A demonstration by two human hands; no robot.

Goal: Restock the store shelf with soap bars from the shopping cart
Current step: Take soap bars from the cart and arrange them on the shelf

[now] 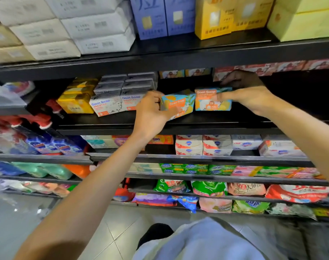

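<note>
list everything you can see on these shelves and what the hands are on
orange-and-blue goat soap boxes: two, one in each hand, middle shelf; the left one is tilted
white goat soap boxes: several, stacked left of them
yellow soap boxes: a stack, further left
white wrapped packs: many, top shelf left
blue boxes: two, top shelf centre
yellow-orange boxes: two or so, top shelf right
white-and-red soap packs: several, shelf below
green and pink packs: a row, lower shelf
bagged goods: mixed colours, lowest shelves
black shelves: several tiers
left hand: grips the tilted box
right hand: holds the other box
</note>
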